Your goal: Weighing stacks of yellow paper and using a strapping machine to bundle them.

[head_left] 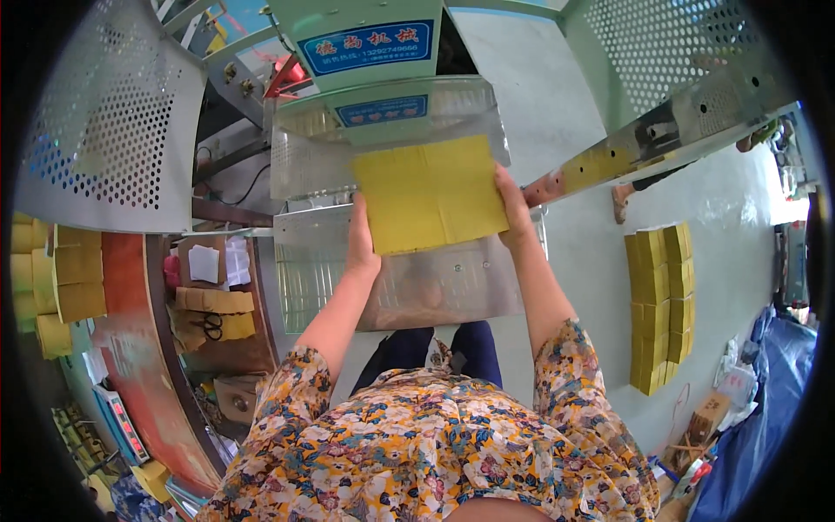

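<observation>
A stack of yellow paper (433, 196) is held up in front of me, slightly tilted, over a shiny metal machine tray (452, 291). My left hand (363, 237) grips its left edge, and my right hand (514, 204) grips its right edge. The fingers of both hands are partly hidden behind the stack. Beyond it, a metal guard plate (304, 161) slopes up to the pale green machine body (361, 17) with a blue label.
Perforated metal panels stand at the left (113, 122) and right (670, 43). Yellow paper bundles (661, 304) lie on the floor at right. On the left, a shelf (235, 357) holds scissors (211, 326) beside a reddish table (143, 348). Another person's foot (620, 202) shows behind the right rail.
</observation>
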### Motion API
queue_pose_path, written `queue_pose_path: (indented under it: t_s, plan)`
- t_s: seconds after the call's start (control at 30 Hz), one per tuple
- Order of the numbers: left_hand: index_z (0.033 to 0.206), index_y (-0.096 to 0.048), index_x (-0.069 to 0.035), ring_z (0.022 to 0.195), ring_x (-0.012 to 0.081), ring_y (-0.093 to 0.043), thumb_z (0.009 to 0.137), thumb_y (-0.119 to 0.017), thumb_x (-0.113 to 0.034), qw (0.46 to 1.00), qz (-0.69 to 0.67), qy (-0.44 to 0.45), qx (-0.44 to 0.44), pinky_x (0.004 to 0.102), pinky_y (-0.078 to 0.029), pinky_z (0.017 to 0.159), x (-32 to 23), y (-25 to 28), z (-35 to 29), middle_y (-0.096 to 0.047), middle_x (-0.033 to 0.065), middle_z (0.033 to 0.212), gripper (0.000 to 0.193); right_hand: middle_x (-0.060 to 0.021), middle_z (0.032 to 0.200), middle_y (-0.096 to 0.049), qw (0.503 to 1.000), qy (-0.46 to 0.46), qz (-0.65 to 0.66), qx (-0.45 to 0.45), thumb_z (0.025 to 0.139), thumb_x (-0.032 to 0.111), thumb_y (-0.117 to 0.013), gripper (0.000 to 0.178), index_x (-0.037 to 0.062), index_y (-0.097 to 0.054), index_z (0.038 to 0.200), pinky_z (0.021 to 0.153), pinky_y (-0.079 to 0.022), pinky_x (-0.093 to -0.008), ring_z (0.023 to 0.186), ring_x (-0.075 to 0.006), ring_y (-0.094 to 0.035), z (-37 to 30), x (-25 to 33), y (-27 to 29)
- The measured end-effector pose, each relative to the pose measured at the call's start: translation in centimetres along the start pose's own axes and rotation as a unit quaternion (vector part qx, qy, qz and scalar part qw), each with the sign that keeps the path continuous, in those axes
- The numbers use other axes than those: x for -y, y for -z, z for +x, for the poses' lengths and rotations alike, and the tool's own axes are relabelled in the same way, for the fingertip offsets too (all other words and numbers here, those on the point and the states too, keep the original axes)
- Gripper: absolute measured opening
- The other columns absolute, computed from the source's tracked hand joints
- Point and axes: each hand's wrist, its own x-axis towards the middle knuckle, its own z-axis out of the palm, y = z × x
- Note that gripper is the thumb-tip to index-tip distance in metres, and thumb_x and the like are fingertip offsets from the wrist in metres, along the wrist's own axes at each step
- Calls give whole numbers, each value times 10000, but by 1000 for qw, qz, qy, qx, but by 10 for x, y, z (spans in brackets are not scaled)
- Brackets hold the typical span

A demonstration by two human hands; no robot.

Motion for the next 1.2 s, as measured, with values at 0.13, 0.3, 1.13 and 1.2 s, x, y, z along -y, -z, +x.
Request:
queue_pose_path:
  t_s: [0.13,0.3,1.13,1.2]
  plan:
    - [1384,-462,-56,1263,177,-456,1009,-446,-469,998,52,-27,26,331,-348,1067,-8,15,10,-507,40,1355,558,-74,1285,-565,999,-26,-18,-42,967,344,-457,509,40,-456,1376,990,-421,-299,1173,-176,-540,-5,-3,-8]
    - [1435,-404,-47,1311,172,-413,1010,-427,-472,994,95,-31,47,331,-315,1091,-20,13,3,-464,46,1414,602,-66,1270,-568,998,10,-39,-45,980,341,-428,495,38,-466,1370,973,-428,-297,1156,-171,-543,-10,-6,-16]
    - [1448,-401,-43,1328,188,-411,977,-465,-545,983,171,-2,63,343,-311,1095,-14,-1,14,-463,63,1435,691,-40,1304,-555,990,65,-15,-127,978,423,-488,507,103,-480,1370,995,-427,-333,1182,-170,-531,21,-55,23]
    - [1442,-409,-30,1320,189,-423,969,-484,-551,982,185,-10,39,342,-318,1094,-13,-2,13,-459,76,1441,708,-45,1261,-577,995,51,18,-89,979,421,-503,492,97,-494,1348,987,-434,-334,1160,-170,-545,17,-50,19]
